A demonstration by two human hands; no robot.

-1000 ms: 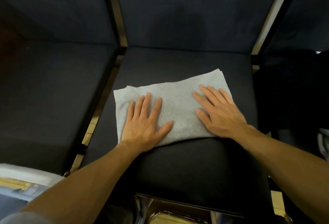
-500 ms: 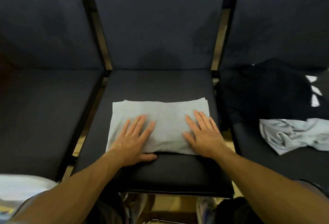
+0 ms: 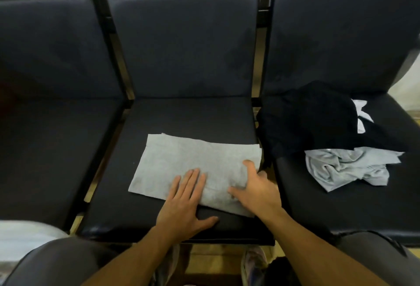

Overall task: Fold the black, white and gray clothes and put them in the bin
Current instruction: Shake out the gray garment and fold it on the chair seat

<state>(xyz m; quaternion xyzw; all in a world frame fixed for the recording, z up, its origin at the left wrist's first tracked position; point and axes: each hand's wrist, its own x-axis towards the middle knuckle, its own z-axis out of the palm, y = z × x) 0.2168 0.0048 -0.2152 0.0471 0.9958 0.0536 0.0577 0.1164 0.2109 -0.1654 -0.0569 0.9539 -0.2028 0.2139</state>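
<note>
A gray garment [image 3: 193,162], folded into a flat rectangle, lies on the seat of the middle dark chair [image 3: 181,119]. My left hand [image 3: 184,201] rests flat on its near edge with straight fingers, the thumb on the seat. My right hand [image 3: 256,190] is at the garment's right end: the thumb lies on top and the fingers curl over the right edge. On the right chair a crumpled black garment [image 3: 318,122] with white markings lies behind a crumpled light gray garment [image 3: 345,167].
Three dark padded chairs stand side by side with metal frame gaps between them; the left chair [image 3: 52,144] holds nothing. A white object [image 3: 25,238] shows partly at the lower left. My knees and the floor fill the bottom edge.
The view has shifted right. My right hand has slid from flat on the garment to its right end, with fingers curling over the edge. My left hand has moved toward the garment's middle.
</note>
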